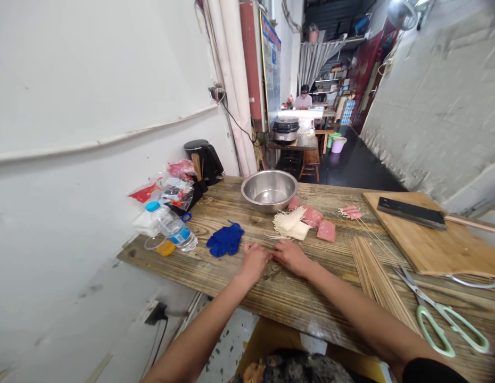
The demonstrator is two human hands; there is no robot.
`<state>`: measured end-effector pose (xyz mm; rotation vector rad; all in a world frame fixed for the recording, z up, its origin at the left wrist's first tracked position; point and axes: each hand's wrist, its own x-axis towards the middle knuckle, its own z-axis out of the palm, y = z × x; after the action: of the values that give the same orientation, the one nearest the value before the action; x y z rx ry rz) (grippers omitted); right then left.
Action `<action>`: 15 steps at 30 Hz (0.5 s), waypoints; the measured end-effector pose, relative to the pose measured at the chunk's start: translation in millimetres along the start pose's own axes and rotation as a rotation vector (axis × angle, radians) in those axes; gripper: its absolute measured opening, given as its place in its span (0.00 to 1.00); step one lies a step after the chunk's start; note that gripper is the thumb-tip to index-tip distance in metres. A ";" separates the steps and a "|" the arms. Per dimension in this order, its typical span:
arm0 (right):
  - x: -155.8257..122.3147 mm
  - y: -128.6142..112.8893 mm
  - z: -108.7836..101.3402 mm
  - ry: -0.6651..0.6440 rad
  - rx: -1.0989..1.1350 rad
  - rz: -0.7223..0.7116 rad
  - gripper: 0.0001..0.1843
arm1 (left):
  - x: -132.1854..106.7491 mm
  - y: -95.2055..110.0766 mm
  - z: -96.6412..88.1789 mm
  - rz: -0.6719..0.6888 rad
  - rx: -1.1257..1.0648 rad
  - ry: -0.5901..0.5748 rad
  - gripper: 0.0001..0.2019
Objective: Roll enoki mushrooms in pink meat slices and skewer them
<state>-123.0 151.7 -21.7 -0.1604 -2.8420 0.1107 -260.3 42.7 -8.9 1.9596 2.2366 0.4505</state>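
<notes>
My left hand [253, 260] and my right hand [289, 256] rest side by side on the wooden table [303, 298], fingers curled down and pressed together over something small I cannot make out. Just beyond them lie a bunch of enoki mushrooms [289, 222] and pink ham slices [325, 230]. A blue glove [225, 239] lies left of my left hand. A bundle of bamboo skewers [375, 276] lies to the right of my right arm. A rolled piece of ham on a skewer [351, 213] sits farther back.
A steel bowl [269, 190] stands at the back. A cutting board [439, 239] with a cleaver [415, 213] is at right, green-handled scissors [443, 314] near the front. A water bottle [171, 226], bags and a kettle [203, 157] line the left wall. A person sits far down the corridor.
</notes>
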 end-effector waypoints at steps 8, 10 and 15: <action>26.1 22.8 -11.8 -0.208 0.117 -0.073 0.11 | -13.0 -2.9 14.3 0.087 0.049 0.174 0.10; 28.0 25.4 -12.2 -0.222 0.145 -0.077 0.10 | -14.1 -6.2 18.2 0.119 0.046 0.209 0.11; 20.7 19.5 -11.1 -0.184 0.131 -0.006 0.10 | -8.1 -10.2 12.2 0.136 0.016 0.140 0.14</action>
<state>-137.5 174.2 -7.0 -0.1193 -3.0050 0.3247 -265.2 35.2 -24.3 2.1596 2.2004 0.6057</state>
